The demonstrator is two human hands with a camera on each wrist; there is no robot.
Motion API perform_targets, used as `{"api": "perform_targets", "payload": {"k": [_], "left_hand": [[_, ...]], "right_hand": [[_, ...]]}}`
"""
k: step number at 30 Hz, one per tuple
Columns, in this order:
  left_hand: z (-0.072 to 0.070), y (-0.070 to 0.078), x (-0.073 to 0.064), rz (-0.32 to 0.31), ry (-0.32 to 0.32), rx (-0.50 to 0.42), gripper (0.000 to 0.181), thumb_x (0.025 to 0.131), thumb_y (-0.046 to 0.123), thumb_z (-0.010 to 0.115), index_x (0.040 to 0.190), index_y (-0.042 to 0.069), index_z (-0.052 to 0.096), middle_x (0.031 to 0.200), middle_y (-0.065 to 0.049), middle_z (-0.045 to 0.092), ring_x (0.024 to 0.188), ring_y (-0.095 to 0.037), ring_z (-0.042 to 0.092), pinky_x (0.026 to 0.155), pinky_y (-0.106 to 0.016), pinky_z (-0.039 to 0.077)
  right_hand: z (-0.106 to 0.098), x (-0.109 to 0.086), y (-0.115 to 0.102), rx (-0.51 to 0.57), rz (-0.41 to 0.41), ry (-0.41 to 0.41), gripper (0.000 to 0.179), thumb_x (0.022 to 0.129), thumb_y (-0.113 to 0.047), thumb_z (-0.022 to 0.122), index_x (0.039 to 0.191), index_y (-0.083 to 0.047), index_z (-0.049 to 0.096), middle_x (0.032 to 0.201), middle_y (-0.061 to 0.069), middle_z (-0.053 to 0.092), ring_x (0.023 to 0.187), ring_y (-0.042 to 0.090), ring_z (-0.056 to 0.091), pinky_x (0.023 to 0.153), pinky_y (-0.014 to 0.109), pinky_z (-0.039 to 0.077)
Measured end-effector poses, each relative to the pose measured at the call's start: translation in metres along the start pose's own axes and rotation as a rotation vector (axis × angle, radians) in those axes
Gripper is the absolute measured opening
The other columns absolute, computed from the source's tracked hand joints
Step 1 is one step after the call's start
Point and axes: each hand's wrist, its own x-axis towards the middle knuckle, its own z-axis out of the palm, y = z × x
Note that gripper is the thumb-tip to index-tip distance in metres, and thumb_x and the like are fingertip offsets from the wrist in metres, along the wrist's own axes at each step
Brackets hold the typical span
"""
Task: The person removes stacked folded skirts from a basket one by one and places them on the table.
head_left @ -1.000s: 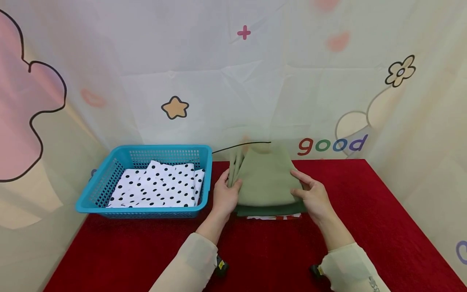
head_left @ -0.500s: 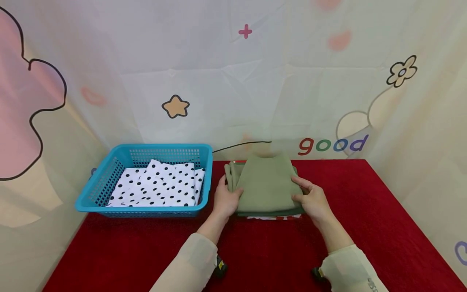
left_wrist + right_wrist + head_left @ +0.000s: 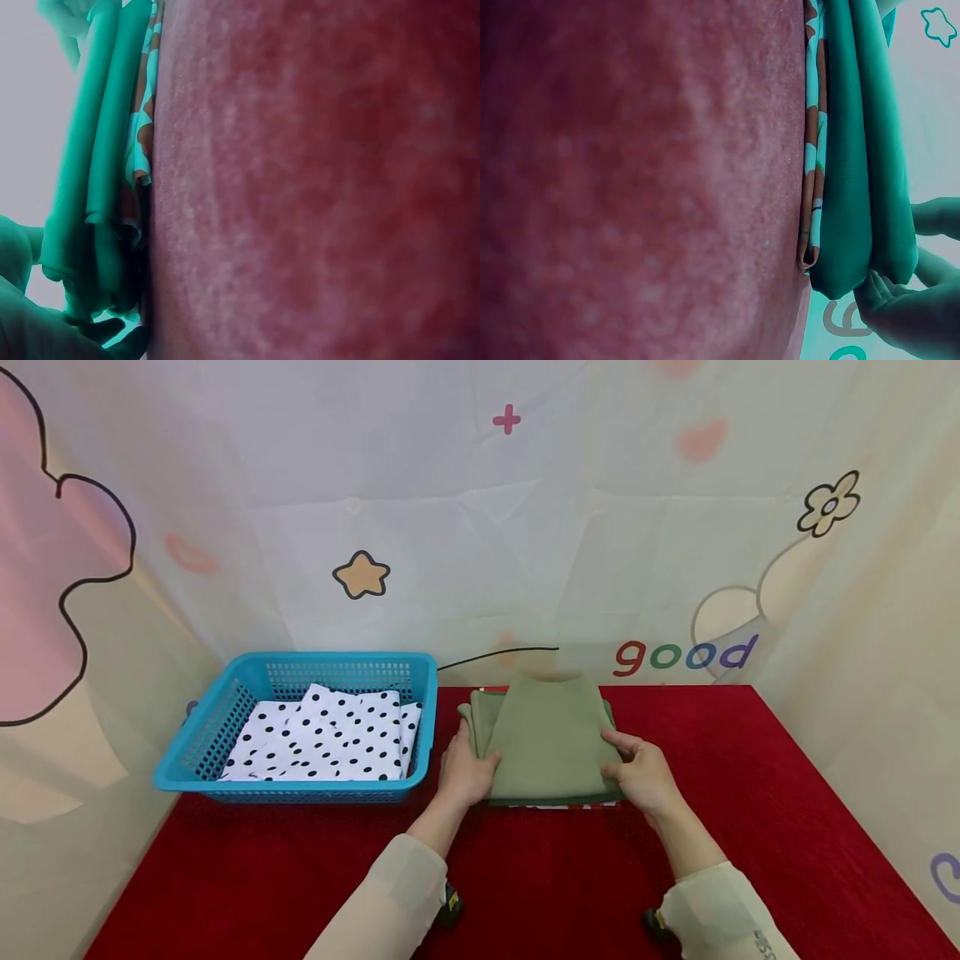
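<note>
A sage-green garment (image 3: 555, 739), folded into a rough rectangle, lies on top of a stack. Beneath it are a darker green folded cloth (image 3: 845, 187) and, at the bottom, a folded cloth with a patterned print (image 3: 814, 157). My left hand (image 3: 467, 770) holds the sage-green garment's left edge, thumb on top and fingers at the side. At the opposite edge my right hand (image 3: 647, 777) pinches the same garment; in the right wrist view its fingers reach beneath the top layer. Part of the left fingers is hidden behind the fabric.
A blue plastic basket (image 3: 296, 786) stands left of the stack, with white black-dotted fabric (image 3: 322, 739) inside. The red table covering (image 3: 540, 877) runs to a printed curtain (image 3: 420, 527) at the back.
The sage-green garment has come down onto the stack, its front edge lowering until it nearly covers the darker green cloth. Both hands have kept hold of its sides.
</note>
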Motion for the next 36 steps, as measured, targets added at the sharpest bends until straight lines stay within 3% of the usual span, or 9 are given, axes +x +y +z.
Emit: {"api": "perform_targets", "payload": {"k": [4,11,14,18,21,25,29,36], "left_hand": [[-0.003,0.003,0.000,-0.002,-0.003,0.007,0.088,0.099,0.023,0.069,0.165,0.000,0.015,0.168,-0.023,0.027,0.154,-0.045,0.027,0.127,-0.058,0.025],[-0.011,0.010,-0.003,0.015,0.012,-0.014,0.091,0.098,0.025,0.068,0.165,0.002,0.013,0.173,-0.021,0.014,0.160,-0.040,0.015,0.130,-0.055,0.020],[-0.015,0.014,-0.004,0.036,-0.002,-0.009,0.089,0.097,0.026,0.068,0.165,0.003,0.015,0.174,-0.019,0.013,0.161,-0.037,0.013,0.129,-0.056,0.020],[-0.021,0.021,-0.008,0.089,-0.056,0.004,0.086,0.098,0.027,0.067,0.165,0.005,0.018,0.174,-0.015,0.014,0.162,-0.036,0.008,0.129,-0.057,0.017],[-0.029,0.027,-0.014,0.125,-0.114,0.012,0.085,0.100,0.031,0.065,0.166,0.007,0.018,0.174,-0.014,0.015,0.163,-0.034,0.008,0.130,-0.055,0.017],[-0.044,0.036,-0.020,0.151,-0.192,0.008,0.083,0.101,0.036,0.063,0.166,0.010,0.019,0.174,-0.012,0.019,0.162,-0.031,0.014,0.130,-0.054,0.020],[-0.063,0.047,-0.028,0.171,-0.246,-0.022,0.081,0.101,0.039,0.064,0.166,0.014,0.022,0.173,-0.007,0.023,0.161,-0.028,0.017,0.129,-0.053,0.021],[-0.095,0.053,-0.032,0.163,-0.229,-0.004,0.078,0.100,0.044,0.065,0.165,0.025,0.026,0.171,-0.003,0.030,0.160,-0.028,0.022,0.127,-0.055,0.026]], "right_hand": [[0.001,-0.002,-0.002,0.000,0.004,-0.002,0.066,0.091,0.004,0.058,0.156,-0.001,0.043,0.162,0.026,0.039,0.146,0.033,0.041,0.097,0.027,0.047],[0.004,-0.003,-0.010,0.009,0.002,0.039,0.067,0.095,-0.002,0.061,0.158,-0.001,0.039,0.164,0.025,0.036,0.146,0.036,0.039,0.110,0.045,0.044],[0.006,-0.004,-0.016,-0.015,-0.009,0.113,0.067,0.094,-0.006,0.064,0.157,-0.003,0.042,0.162,0.021,0.039,0.127,0.033,0.051,0.096,0.038,0.051],[0.009,-0.006,-0.027,-0.033,-0.044,0.212,0.064,0.094,-0.009,0.065,0.156,-0.007,0.046,0.161,0.017,0.041,0.121,0.030,0.050,0.086,0.032,0.049],[0.014,-0.008,-0.036,-0.025,-0.084,0.236,0.062,0.096,-0.010,0.065,0.155,-0.008,0.048,0.162,0.017,0.038,0.139,0.035,0.041,0.104,0.044,0.047],[0.022,-0.012,-0.052,-0.002,-0.124,0.212,0.060,0.097,-0.012,0.064,0.155,-0.010,0.049,0.163,0.016,0.037,0.147,0.043,0.039,0.119,0.056,0.039],[0.035,-0.015,-0.065,0.043,-0.145,0.148,0.059,0.099,-0.014,0.063,0.156,-0.013,0.047,0.163,0.013,0.038,0.149,0.044,0.037,0.118,0.057,0.039],[0.060,-0.012,-0.079,0.134,-0.202,0.051,0.056,0.099,-0.009,0.063,0.153,-0.007,0.048,0.158,0.014,0.046,0.149,0.035,0.039,0.121,0.048,0.037]]}}
